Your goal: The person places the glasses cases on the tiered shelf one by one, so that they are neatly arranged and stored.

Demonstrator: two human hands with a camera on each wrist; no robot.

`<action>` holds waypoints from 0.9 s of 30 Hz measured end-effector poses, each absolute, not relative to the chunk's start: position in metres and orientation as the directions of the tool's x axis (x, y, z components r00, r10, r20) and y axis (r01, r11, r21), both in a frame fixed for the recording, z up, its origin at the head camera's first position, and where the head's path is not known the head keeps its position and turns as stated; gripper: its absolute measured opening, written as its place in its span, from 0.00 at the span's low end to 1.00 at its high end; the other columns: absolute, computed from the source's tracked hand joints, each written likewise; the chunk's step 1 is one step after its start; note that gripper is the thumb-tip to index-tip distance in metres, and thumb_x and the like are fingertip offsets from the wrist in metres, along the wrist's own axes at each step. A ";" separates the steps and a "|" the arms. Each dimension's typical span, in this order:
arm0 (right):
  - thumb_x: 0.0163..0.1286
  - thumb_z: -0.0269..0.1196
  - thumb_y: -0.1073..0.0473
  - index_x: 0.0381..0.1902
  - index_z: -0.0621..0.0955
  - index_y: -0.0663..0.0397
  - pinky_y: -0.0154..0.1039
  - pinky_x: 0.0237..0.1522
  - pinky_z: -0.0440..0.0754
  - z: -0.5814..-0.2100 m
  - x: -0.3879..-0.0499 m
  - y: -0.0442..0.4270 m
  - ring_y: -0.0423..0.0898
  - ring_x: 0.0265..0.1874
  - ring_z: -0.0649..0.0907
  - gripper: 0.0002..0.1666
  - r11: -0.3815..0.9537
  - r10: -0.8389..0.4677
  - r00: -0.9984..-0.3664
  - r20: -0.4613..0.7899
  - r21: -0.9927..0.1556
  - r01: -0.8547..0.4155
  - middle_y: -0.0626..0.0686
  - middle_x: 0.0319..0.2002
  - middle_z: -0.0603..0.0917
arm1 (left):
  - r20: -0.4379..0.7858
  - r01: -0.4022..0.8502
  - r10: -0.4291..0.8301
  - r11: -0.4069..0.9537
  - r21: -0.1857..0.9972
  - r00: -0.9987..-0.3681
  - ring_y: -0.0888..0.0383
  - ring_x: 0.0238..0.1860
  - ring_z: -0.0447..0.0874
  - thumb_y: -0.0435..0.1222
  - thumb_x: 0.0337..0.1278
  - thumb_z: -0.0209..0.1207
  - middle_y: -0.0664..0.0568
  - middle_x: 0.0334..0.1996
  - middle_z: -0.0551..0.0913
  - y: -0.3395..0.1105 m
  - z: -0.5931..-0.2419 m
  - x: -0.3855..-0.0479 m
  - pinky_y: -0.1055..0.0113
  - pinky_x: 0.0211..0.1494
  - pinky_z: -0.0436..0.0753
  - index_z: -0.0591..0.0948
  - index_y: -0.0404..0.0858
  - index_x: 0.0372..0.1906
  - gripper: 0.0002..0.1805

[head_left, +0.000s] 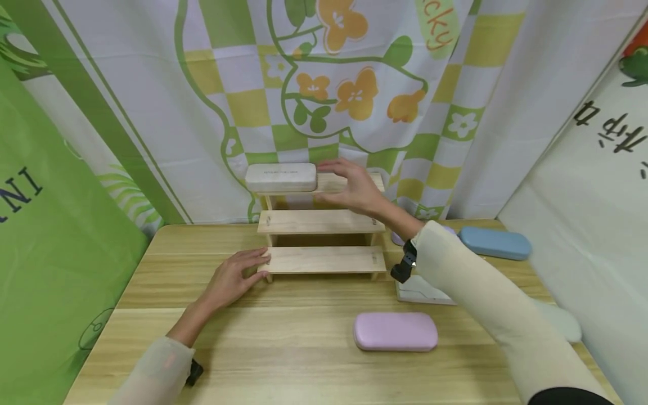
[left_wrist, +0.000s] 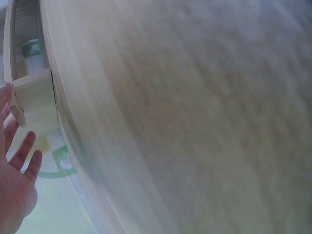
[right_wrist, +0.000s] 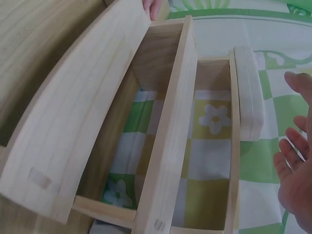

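A three-step wooden display rack (head_left: pixel 321 260) stands at the back of the table. On the left part of its top step lies a white glasses case (head_left: pixel 281 178). My right hand (head_left: pixel 356 188) hovers by the case's right end, fingers spread; the right wrist view shows the hand (right_wrist: pixel 297 161) apart from the case (right_wrist: pixel 248 92). At the rack's lower left, my left hand (head_left: pixel 235 278) touches the end of the bottom step with its fingertips. The left wrist view shows that hand (left_wrist: pixel 17 180) with its fingers fairly straight beside the wood.
A pink glasses case (head_left: pixel 396 332) lies on the table at front right. Beyond the right forearm are a blue case (head_left: pixel 495 243) and a pale case (head_left: pixel 559 320). A white marbled flat item (head_left: pixel 422 289) lies partly under the sleeve. A patterned curtain (head_left: pixel 344 112) hangs behind the rack.
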State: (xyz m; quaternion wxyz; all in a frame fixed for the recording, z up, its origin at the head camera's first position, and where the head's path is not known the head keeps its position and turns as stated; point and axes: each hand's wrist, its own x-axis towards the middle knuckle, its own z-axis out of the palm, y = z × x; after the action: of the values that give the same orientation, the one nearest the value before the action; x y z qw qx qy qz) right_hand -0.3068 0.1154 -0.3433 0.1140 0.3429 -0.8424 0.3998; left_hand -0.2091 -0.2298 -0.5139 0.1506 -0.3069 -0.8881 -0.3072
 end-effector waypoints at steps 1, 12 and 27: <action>0.58 0.83 0.58 0.65 0.82 0.65 0.55 0.73 0.74 -0.343 -0.304 0.118 0.58 0.69 0.78 0.40 0.449 -0.491 -0.737 0.464 -0.591 -0.670 0.60 0.66 0.82 | 0.456 0.637 0.452 0.623 0.453 -0.767 0.37 0.64 0.83 0.35 0.58 0.76 0.42 0.66 0.84 -0.230 -0.514 -0.209 0.38 0.62 0.83 0.88 0.36 0.58 0.22; 0.58 0.82 0.57 0.65 0.82 0.65 0.58 0.71 0.76 -0.346 -0.281 0.138 0.59 0.68 0.79 0.39 0.425 -0.550 -0.669 0.499 -0.522 -0.739 0.62 0.66 0.83 | 0.451 0.635 0.453 0.621 0.459 -0.769 0.38 0.65 0.83 0.36 0.59 0.76 0.43 0.66 0.84 -0.230 -0.513 -0.208 0.38 0.63 0.83 0.88 0.36 0.59 0.22; 0.58 0.82 0.56 0.63 0.84 0.60 0.56 0.70 0.78 -0.362 -0.250 0.166 0.56 0.67 0.81 0.36 0.392 -0.576 -0.668 0.471 -0.559 -0.731 0.57 0.64 0.85 | 0.460 0.644 0.457 0.618 0.451 -0.761 0.37 0.64 0.83 0.35 0.59 0.76 0.43 0.66 0.84 -0.230 -0.514 -0.209 0.37 0.63 0.83 0.88 0.36 0.59 0.22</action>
State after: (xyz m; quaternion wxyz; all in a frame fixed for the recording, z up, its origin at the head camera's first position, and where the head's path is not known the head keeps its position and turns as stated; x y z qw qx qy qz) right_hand -0.2495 0.1659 -0.3620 0.1007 0.3947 -0.8280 0.3852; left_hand -0.2086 -0.2300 -0.5141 0.1520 -0.3103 -0.8865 -0.3078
